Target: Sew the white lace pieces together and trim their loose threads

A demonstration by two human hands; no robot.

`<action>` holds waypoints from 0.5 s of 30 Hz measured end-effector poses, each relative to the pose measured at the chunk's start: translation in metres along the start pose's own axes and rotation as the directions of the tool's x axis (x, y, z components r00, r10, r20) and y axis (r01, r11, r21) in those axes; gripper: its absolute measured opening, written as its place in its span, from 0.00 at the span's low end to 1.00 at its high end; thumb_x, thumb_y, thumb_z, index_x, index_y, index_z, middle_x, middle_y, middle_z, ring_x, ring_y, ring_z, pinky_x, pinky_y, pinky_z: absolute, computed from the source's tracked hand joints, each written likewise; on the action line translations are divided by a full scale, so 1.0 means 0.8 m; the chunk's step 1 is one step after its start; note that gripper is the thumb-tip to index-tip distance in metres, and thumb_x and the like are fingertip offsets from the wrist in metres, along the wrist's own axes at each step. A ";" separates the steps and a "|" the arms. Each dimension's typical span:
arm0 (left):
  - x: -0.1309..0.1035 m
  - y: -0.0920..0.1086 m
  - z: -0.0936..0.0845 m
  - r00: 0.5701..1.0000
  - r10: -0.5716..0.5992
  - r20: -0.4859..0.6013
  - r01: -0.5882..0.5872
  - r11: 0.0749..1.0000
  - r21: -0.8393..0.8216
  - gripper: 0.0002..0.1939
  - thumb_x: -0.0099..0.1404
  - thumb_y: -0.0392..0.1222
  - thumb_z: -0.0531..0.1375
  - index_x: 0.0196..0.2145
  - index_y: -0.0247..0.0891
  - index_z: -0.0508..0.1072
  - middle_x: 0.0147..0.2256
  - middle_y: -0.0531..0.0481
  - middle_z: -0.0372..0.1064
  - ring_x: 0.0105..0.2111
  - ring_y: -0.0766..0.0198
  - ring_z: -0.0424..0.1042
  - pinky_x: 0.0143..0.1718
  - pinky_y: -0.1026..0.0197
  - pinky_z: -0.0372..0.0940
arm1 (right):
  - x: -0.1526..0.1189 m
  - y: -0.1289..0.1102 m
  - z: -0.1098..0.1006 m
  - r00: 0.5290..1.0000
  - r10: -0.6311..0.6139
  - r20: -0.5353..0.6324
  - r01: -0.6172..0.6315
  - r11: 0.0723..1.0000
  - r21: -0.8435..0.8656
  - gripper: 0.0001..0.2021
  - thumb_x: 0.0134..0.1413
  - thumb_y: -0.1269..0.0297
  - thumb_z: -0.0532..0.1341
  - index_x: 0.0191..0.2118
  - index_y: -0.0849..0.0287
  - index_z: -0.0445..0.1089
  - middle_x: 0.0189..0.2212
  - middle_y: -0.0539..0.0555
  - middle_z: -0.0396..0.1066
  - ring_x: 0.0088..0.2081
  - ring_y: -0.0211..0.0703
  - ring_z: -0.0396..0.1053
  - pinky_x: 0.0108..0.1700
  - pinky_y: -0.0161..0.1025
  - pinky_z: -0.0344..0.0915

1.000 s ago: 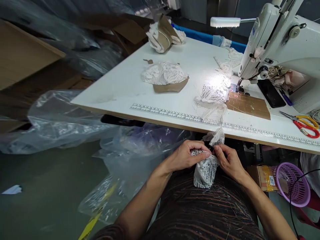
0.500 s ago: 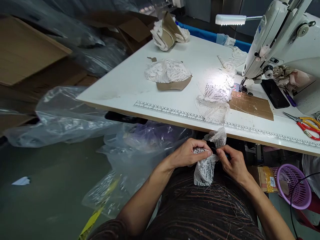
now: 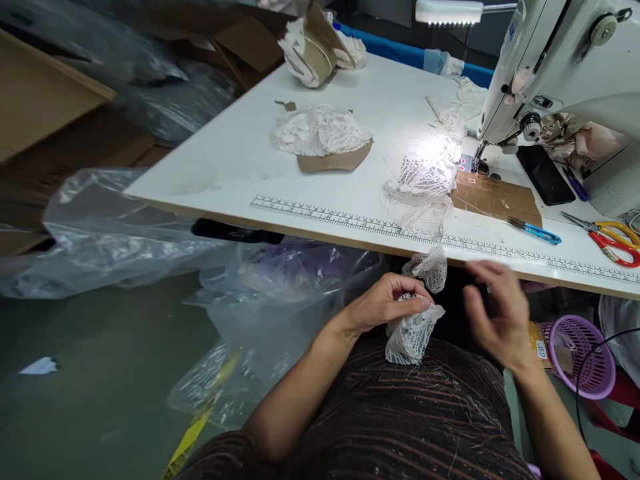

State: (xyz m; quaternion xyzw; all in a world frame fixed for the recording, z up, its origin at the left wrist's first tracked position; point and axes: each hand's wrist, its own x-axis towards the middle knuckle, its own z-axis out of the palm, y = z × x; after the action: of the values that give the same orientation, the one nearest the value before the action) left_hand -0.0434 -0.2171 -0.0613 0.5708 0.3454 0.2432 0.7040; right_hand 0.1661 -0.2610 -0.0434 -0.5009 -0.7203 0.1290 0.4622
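Observation:
My left hand (image 3: 395, 303) pinches a piece of white lace (image 3: 413, 337) over my lap, just below the table's front edge. My right hand (image 3: 497, 313), blurred by motion, is to the right of the lace with its fingers apart and holds nothing. More white lace (image 3: 433, 267) hangs at the table edge above my left hand. On the table, small blue thread snips (image 3: 537, 232) lie by a brown card (image 3: 495, 197). Lace (image 3: 430, 167) lies under the lamp light, left of the sewing machine's needle area.
The white table (image 3: 200, 160) bears a lace pile (image 3: 325, 130) on card, a rolled bundle (image 3: 313, 57), a black phone (image 3: 545, 175) and red-yellow scissors (image 3: 613, 243). The sewing machine (image 3: 530, 67) stands right. A purple basket (image 3: 583, 353) is below; plastic sheets (image 3: 120, 240) lie left.
My right hand has let go of the lace and moved right, opening. The blue snips now lie on the table near the card. The view has shifted slightly.

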 end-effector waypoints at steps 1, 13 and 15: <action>0.001 -0.002 0.001 1.000 -0.004 -0.001 0.004 1.000 -0.029 0.20 0.55 0.55 0.69 0.27 0.32 0.78 0.23 0.53 0.68 0.25 0.70 0.61 0.28 0.66 0.59 | -0.015 -0.003 0.012 0.983 0.109 0.145 -0.134 0.976 0.174 0.16 0.65 0.60 0.59 0.57 0.53 0.69 0.45 0.58 0.70 0.44 0.46 0.70 0.47 0.46 0.70; 0.013 -0.083 -0.016 0.988 -0.112 -0.102 0.131 0.970 0.207 0.31 0.64 0.66 0.56 0.45 0.34 0.76 0.43 0.42 0.75 0.41 0.57 0.72 0.40 0.60 0.66 | -0.055 0.049 -0.023 0.643 0.653 0.400 -0.738 0.391 0.549 0.20 0.43 0.44 0.71 0.28 0.58 0.73 0.22 0.49 0.68 0.23 0.36 0.60 0.26 0.34 0.59; 0.009 -0.089 -0.025 0.985 -0.135 -0.104 0.160 0.944 0.287 0.27 0.57 0.58 0.66 0.45 0.34 0.76 0.42 0.43 0.75 0.41 0.56 0.72 0.41 0.60 0.65 | -0.055 0.053 -0.023 0.654 0.678 0.335 -0.715 0.410 0.565 0.20 0.42 0.44 0.71 0.27 0.58 0.72 0.22 0.49 0.68 0.23 0.37 0.61 0.26 0.35 0.59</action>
State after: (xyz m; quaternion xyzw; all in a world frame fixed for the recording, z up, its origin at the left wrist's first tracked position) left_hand -0.0577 -0.2154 -0.1343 0.6311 0.4486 0.1591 0.6125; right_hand 0.2095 -0.2837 -0.0844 -0.5542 -0.3638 0.5656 0.4905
